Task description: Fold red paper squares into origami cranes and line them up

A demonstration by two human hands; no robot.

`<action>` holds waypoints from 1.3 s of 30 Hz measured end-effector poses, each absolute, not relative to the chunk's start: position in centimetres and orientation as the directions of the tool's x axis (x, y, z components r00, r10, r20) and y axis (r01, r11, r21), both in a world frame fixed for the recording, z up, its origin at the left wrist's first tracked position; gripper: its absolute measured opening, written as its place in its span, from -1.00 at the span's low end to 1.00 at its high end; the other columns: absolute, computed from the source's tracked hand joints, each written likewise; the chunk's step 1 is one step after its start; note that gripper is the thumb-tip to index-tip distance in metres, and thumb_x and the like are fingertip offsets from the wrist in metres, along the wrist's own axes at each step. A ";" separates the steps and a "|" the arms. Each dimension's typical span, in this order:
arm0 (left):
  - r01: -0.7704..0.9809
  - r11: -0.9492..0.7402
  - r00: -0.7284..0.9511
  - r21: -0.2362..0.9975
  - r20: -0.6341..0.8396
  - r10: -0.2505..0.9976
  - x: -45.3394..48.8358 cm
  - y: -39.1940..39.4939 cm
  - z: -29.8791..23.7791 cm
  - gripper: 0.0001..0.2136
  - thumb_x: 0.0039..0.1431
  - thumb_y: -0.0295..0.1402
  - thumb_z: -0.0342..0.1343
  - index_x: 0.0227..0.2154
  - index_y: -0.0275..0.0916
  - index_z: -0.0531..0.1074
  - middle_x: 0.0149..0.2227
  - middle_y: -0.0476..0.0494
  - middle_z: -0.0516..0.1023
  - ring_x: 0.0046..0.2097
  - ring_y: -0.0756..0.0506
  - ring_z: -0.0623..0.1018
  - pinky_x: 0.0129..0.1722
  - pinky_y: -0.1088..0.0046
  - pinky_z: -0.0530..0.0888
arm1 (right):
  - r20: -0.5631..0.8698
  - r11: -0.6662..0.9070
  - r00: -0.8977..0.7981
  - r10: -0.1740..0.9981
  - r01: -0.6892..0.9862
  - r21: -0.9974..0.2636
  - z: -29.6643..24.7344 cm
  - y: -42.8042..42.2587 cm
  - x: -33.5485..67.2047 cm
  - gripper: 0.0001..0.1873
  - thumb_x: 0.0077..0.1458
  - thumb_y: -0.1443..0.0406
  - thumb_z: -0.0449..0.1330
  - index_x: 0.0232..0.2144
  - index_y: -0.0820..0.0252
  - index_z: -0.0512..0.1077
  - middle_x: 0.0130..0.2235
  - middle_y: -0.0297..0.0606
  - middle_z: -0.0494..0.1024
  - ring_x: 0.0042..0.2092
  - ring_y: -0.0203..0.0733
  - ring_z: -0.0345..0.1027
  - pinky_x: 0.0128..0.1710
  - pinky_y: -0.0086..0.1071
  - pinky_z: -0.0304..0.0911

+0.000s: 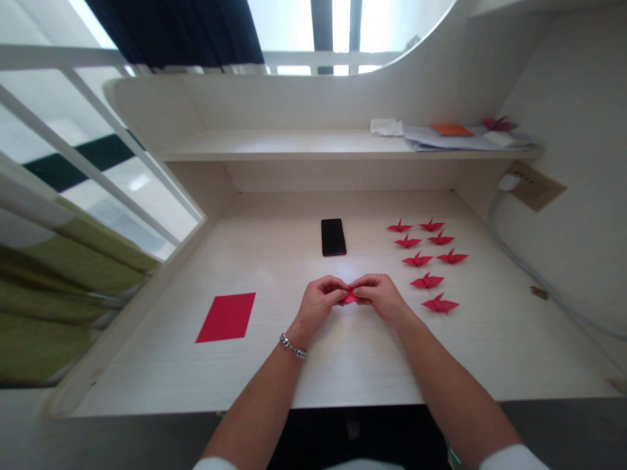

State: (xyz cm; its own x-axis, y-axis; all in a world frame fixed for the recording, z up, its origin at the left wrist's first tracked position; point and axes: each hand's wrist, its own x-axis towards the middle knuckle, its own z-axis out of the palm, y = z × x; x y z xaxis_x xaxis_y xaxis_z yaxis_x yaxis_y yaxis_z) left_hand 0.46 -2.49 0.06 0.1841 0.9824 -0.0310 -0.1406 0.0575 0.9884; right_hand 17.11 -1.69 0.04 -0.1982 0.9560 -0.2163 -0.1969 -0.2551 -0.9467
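Between my hands, above the middle of the desk, is a small piece of folded red paper [350, 297], mostly covered by fingers. My left hand [322, 301], with a chain bracelet at its wrist, pinches the paper's left side. On the other side my right hand [379, 297] grips it, thumb and fingers closed. Several red paper cranes [427, 281] stand in two columns to the right of my right hand. A flat red paper sheet [226, 318] lies to the left of my left hand.
Beyond my hands lies a black phone [334, 237]. A shelf [294, 142] across the back carries papers [426, 138], an orange paper piece [451, 130] and another folded red piece [498, 124]. A grey cable [519, 261] runs down the right wall from a plug [509, 182].
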 end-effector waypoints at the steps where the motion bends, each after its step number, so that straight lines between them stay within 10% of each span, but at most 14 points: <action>1: -0.147 0.056 0.183 0.988 -0.028 0.983 0.4 -2.5 0.0 -0.91 -0.07 -0.43 0.23 -0.44 -0.30 0.52 -0.51 -0.08 0.56 -0.45 -0.02 0.52 -0.43 0.50 0.44 | -0.209 -0.247 -0.193 0.959 -0.201 -0.948 0.1 -1.7 17.1 -0.76 -0.32 0.31 0.36 -0.45 0.25 0.59 -0.50 -0.22 0.60 -0.44 -0.19 0.48 -0.43 -0.38 0.34; 39: -0.168 0.063 0.201 0.984 -0.028 0.979 0.5 -2.2 -0.3 -0.84 -0.06 -0.39 0.25 -0.38 -0.32 0.50 -0.44 -0.12 0.56 -0.40 -0.03 0.53 -0.37 0.46 0.47 | -0.089 -0.102 -0.133 0.987 -0.099 -0.990 -0.3 -1.7 17.0 -0.69 -0.26 0.18 0.38 -0.43 0.27 0.57 -0.46 -0.19 0.60 -0.42 -0.16 0.47 -0.36 -0.32 0.36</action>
State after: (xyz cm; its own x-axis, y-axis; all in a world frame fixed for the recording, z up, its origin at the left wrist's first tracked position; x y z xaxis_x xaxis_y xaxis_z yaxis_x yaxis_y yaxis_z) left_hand 0.45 -2.23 -0.28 0.2010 0.9792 -0.0281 -0.1678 0.0627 0.9838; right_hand 16.99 -1.65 -0.32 -0.1325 0.9872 -0.0886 -0.0992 -0.1022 -0.9898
